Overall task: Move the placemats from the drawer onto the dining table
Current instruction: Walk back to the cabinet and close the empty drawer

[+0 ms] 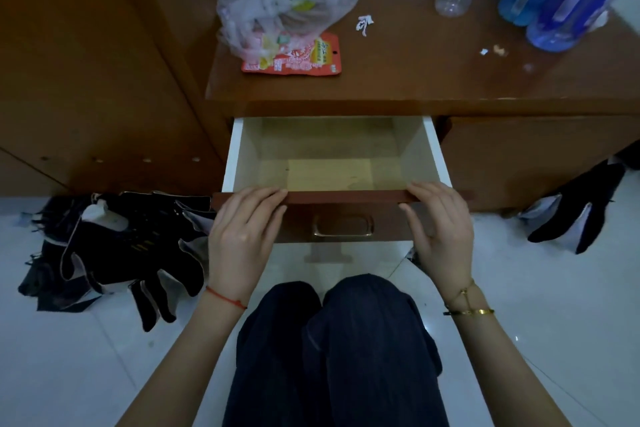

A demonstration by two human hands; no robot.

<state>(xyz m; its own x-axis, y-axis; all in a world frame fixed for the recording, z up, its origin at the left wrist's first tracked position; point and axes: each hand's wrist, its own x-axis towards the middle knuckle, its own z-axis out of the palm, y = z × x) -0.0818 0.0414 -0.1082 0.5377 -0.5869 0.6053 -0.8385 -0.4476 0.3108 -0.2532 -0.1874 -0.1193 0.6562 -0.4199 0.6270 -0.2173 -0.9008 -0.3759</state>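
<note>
Head view: the left hand (242, 236) and right hand (440, 232) each grip the front edge of the open drawer (332, 149) at frame centre. No placemats show inside; shutting it likely follows.

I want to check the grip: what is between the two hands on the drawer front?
In the head view, between the left hand and right hand lies bare drawer front, with its metal handle just below, untouched.

Probably home: wooden desk (433, 80), snacks (294, 55)
</note>
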